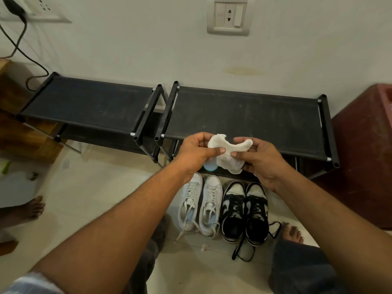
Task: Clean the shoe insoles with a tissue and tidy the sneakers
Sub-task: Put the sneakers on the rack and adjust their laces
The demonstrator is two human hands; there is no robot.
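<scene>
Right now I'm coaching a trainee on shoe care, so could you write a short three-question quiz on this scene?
1. True or false: the left hand and the right hand both pinch the tissue.
2. Where do the white sneakers stand? A) on the floor, left of the black-and-white sneakers; B) on a rack; C) right of the other pair.
3. How many black shoe racks stand along the wall?
Key: 1 true; 2 A; 3 two.
</scene>
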